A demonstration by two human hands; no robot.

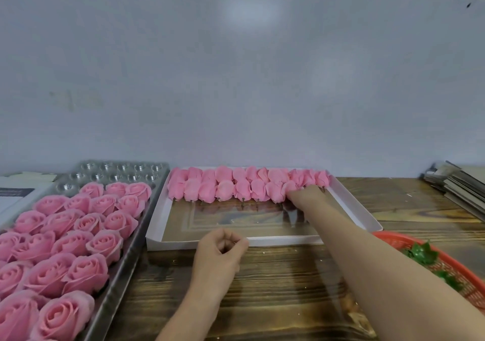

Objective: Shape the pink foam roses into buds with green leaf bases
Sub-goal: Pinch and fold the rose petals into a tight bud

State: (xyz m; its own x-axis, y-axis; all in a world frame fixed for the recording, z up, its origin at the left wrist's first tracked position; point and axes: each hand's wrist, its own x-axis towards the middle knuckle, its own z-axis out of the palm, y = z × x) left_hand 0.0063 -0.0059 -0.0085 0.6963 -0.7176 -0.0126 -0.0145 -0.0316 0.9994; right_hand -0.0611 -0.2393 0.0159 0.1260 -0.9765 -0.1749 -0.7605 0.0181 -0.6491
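1. The finished buds lie in two tight rows along the far wall of the shallow white box. Packed side by side like this, they probably keep each other from opening again.
2. The right hand reaches across the box to the right end of the nearer row, where the next gap is. Its fingertips are buried among the pink petals, so I cannot tell whether it grips a bud or only presses one into line.
3. The left hand hovers over the wooden table just at the near rim of the box. Its fingers are loosely curled and nothing shows in them, so it seems to be idle and waiting.
4. Open roses fill the silver moulded tray on the left, close to the left hand. Its far cups are already bare.
5. Green leaf bases sit in the red basket at the near right, within the right arm's reach.
6. Judging by the many roses left, the work is well short of half done.
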